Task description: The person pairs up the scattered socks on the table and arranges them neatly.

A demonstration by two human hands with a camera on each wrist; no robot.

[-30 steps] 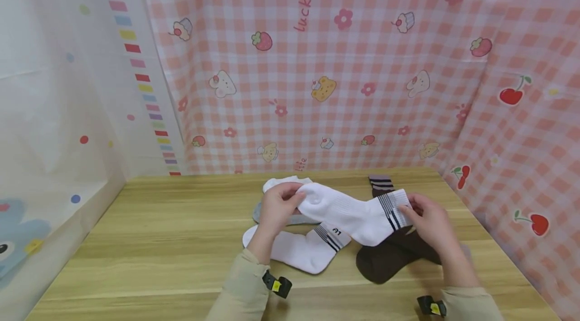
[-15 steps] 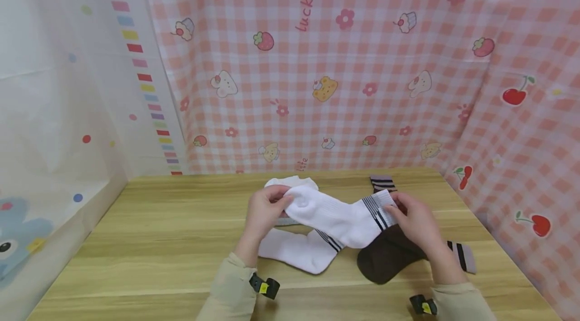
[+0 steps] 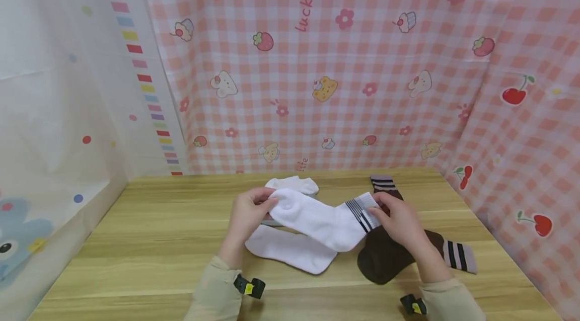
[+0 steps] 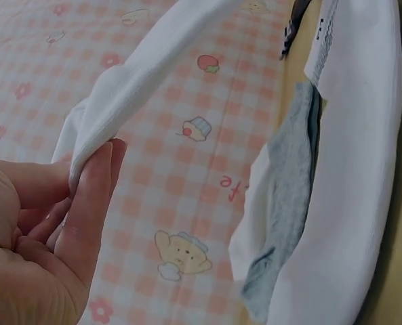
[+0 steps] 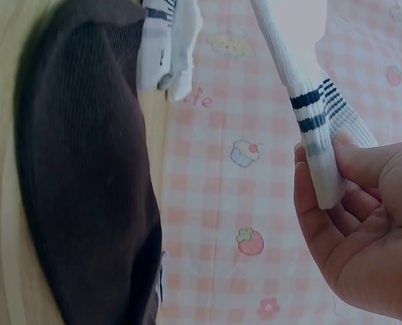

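A white sock [image 3: 312, 218] with black stripes at its cuff is stretched between both hands, held above the table. My left hand [image 3: 246, 213] pinches its toe end between thumb and fingers; the left wrist view shows that pinch on the white cloth [image 4: 112, 101]. My right hand [image 3: 401, 218] grips the striped cuff [image 5: 312, 122], thumb on one side and fingers on the other. Below the held sock lies another white sock [image 3: 290, 250], its cuff covered in the head view. Under my right hand and forearm lies a dark brown sock [image 3: 385, 258] with a striped cuff.
Behind the held sock lies a short white sock [image 3: 296, 184], with a grey-blue sock [image 4: 292, 162] beside it. A second dark striped cuff [image 3: 382, 183] shows at the back right. The wooden table [image 3: 158, 240] meets a checked curtain [image 3: 290, 84] at its far edge.
Both hands have moved left with the stretched white sock. It now covers the lower white sock's cuff, and more of the dark sock's striped cuff shows at the right.
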